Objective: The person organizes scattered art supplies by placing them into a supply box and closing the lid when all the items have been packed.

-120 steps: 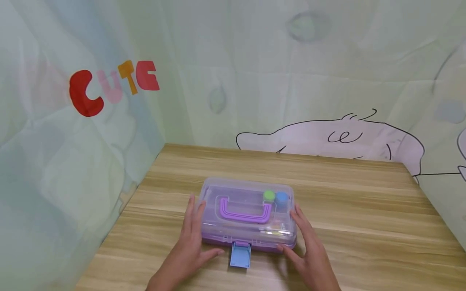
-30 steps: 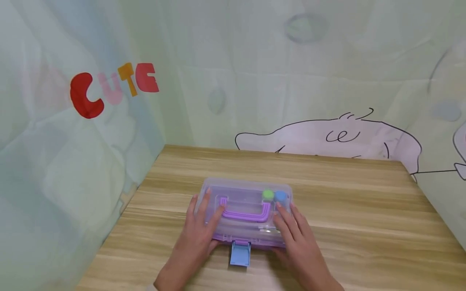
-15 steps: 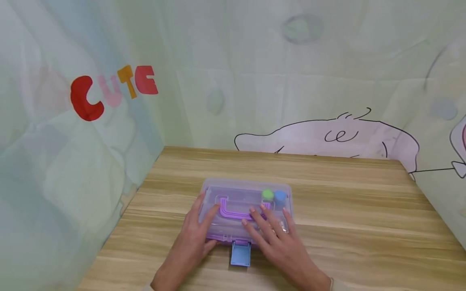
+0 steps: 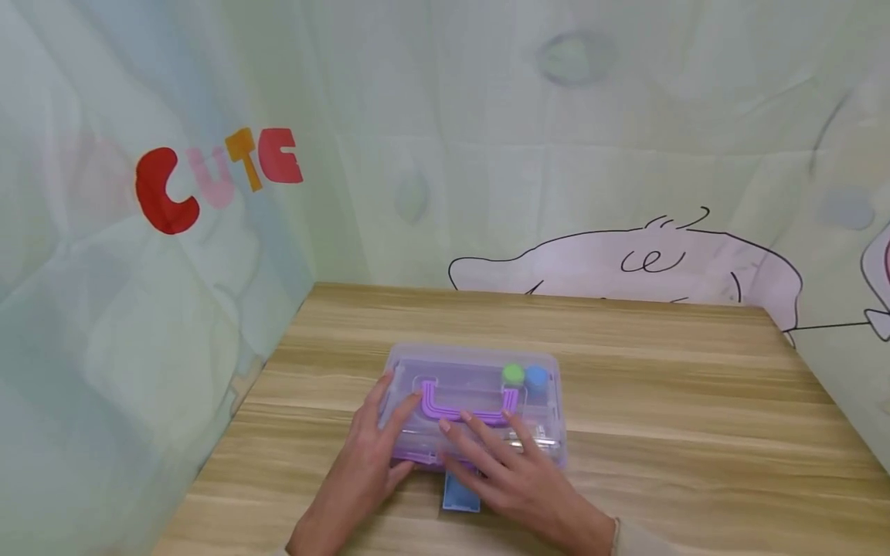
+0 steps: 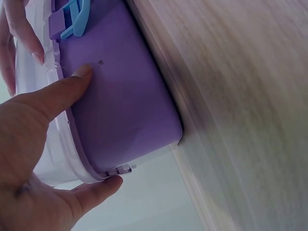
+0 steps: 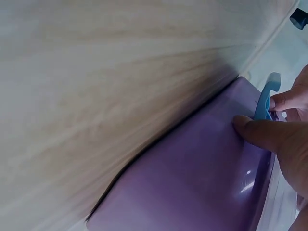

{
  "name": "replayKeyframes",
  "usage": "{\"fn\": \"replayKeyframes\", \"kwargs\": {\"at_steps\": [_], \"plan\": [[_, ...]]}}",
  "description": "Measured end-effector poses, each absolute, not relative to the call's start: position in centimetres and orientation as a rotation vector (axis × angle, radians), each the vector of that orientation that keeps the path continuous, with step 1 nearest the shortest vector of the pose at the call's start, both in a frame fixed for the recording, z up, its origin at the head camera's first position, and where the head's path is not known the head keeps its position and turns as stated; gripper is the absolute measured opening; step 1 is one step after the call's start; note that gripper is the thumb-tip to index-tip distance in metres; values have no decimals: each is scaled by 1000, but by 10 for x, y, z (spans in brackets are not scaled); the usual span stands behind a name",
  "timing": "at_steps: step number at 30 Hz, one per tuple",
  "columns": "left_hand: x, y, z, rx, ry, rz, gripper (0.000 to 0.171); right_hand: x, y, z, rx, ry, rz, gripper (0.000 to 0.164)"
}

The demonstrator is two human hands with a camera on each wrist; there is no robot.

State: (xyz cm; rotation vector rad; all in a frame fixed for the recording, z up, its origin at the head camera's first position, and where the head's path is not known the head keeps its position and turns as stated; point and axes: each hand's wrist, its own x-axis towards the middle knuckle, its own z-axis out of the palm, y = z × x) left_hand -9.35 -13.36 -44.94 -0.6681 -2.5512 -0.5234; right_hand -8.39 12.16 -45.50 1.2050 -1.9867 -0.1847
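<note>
A purple storage box (image 4: 480, 359) with a clear lid and a purple handle (image 4: 459, 413) lies on the table. Its lid sits down on the base, and the blue latch (image 4: 460, 496) sticks out at the front. My left hand (image 4: 358, 452) grips the front left corner; in the left wrist view its thumb (image 5: 67, 94) presses the purple front wall. Across the lid's front edge lies my right hand (image 4: 524, 479), fingers spread on the lid and handle. Beside the latch, its thumb (image 6: 262, 134) touches the front wall in the right wrist view.
Through the lid show a green round cap (image 4: 513, 374) and a blue round cap (image 4: 537, 377). The wood-grain table (image 4: 667, 386) extends behind and to both sides. Printed cloth walls (image 4: 389, 154) rise at the left and back.
My right hand has moved from the box's right side leftward over the lid's front middle, close to the latch. The left hand has settled onto the left front corner. The box stays in place.
</note>
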Motion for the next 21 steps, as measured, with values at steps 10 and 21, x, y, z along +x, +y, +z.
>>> {"fn": "replayKeyframes", "kwargs": {"at_steps": [10,21], "plan": [[-93,-135,-448,-696,-2553,-532,101,-87,112,-457,1309,-1977,-351,44],[-94,-135,-449,-685,-2554,-514,103,-89,116,-458,1544,-1914,-391,43]]}}
